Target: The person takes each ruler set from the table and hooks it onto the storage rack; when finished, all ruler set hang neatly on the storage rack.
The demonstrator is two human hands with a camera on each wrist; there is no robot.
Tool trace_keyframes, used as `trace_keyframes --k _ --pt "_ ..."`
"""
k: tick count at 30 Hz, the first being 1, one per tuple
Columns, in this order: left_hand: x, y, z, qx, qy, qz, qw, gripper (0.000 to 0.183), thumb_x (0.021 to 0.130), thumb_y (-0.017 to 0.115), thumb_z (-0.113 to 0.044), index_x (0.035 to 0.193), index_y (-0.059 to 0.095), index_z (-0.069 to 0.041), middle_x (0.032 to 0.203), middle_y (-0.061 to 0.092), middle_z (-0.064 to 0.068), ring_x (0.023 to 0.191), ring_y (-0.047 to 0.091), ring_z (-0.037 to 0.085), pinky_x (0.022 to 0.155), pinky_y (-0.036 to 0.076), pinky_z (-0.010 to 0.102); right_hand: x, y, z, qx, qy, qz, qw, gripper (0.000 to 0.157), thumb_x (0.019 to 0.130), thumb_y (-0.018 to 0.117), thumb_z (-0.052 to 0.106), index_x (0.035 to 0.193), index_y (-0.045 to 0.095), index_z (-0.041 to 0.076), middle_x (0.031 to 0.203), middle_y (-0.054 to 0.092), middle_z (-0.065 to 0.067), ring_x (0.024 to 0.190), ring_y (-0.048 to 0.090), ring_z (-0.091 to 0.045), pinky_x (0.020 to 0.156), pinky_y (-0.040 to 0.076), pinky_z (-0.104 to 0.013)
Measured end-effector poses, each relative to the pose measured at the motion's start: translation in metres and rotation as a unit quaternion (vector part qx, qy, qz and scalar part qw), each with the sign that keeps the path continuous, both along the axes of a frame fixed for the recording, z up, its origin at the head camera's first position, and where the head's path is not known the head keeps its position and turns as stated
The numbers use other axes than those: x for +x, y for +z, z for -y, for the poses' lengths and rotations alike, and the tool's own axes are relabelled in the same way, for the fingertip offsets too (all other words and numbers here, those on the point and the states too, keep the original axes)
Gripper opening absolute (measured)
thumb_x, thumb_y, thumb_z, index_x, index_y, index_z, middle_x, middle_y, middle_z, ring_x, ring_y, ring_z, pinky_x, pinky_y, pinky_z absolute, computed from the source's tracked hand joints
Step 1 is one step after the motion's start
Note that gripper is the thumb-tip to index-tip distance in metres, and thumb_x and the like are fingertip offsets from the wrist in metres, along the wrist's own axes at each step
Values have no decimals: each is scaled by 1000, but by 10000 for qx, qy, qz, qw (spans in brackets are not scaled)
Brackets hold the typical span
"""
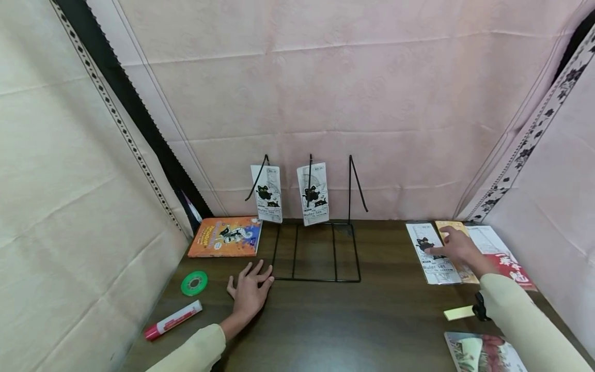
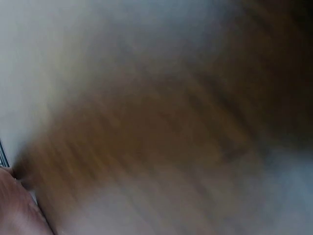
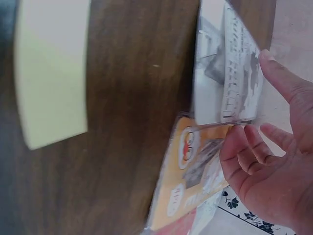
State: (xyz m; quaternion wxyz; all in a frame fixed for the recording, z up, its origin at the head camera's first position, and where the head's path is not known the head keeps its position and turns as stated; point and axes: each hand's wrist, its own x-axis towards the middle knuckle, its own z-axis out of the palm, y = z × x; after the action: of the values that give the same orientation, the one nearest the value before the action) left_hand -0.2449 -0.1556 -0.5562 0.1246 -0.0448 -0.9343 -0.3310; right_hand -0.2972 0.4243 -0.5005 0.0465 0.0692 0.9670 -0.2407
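My left hand [image 1: 251, 292] has its fingers spread on the table beside the front left corner of a black wire display rack [image 1: 316, 280]. The left wrist view is mostly blurred and catches just part of this hand [image 2: 17, 208] at its edge. Over on the right, my right hand [image 1: 457, 247] touches a white ruler set packet [image 1: 439, 271]. Its thumb lies on the packet [image 3: 244, 73], and the other fingers, bent loosely, are where that packet meets a yellow-orange packet [image 3: 188, 171]. Two more ruler set packets [image 1: 269, 206] [image 1: 318, 212] hang from the rack's left and middle hooks.
An orange book [image 1: 220, 243] lies left of the rack, with a green tape roll [image 1: 194, 283] and a red-and-white glue stick [image 1: 174, 319] nearer. Rightward are a red-and-white packet [image 1: 509, 268], a pale yellow strip [image 1: 457, 313] and a picture-covered booklet [image 1: 483, 354]. Cloth curtains [image 1: 372, 93] enclose the table.
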Motion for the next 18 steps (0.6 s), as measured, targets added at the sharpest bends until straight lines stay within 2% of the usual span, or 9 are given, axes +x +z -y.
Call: trace_keyframes --k 5,11,18 --pt "-1 1 0 -31 19 46 10000 37 90 66 -34 126 65 -27 147 49 -1 143 34 30 106 -1 72 1 -2 2 -165 -77 316 9993 110 72 81 46 149 21 -5 129 44 -36 106 51 -43 84 46 -53" --pt "0 1 0 -42 68 104 9999 37 91 66 -35 126 65 -27 147 49 -2 144 33 29 107 -1 72 2 -3 4 -307 -192 410 9985 111 72 82 40 152 17 0 131 42 -36 108 50 -44 83 45 -53" --pt "0 2 0 -12 64 80 9999 36 90 66 -34 126 65 -28 147 49 -1 143 34 29 107 0 72 0 0 7 -414 -80 508 9978 104 75 81 32 151 17 -1 132 40 -39 110 50 -46 89 44 -56"
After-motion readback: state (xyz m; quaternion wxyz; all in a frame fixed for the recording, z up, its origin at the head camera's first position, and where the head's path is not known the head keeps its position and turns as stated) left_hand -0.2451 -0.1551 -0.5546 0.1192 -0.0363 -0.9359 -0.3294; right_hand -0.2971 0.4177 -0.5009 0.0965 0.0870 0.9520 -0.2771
